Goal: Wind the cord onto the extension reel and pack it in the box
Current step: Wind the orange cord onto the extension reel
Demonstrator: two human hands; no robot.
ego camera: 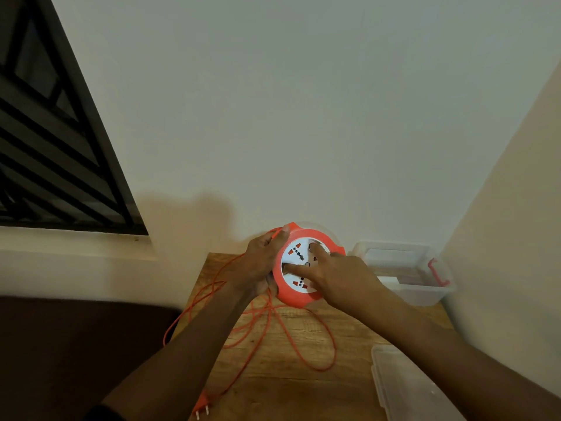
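An orange extension reel (299, 296) with a white socket face is held tilted above the wooden table (282, 387). My left hand (261, 262) grips its left rim, thumb over the top edge. My right hand (337, 276) lies on the white face with two fingers spread and pressing into its recesses. Loose orange cord (303, 347) loops over the table below the reel and hangs off the left edge. Its orange plug (202, 405) lies near the front edge. A clear plastic box (425, 294) with a red latch stands at the back right.
A clear lid (403, 387) lies at the table's front right, partly under my right forearm. White walls close in behind and to the right. A dark barred window is at upper left, and a dark surface lies left of the table.
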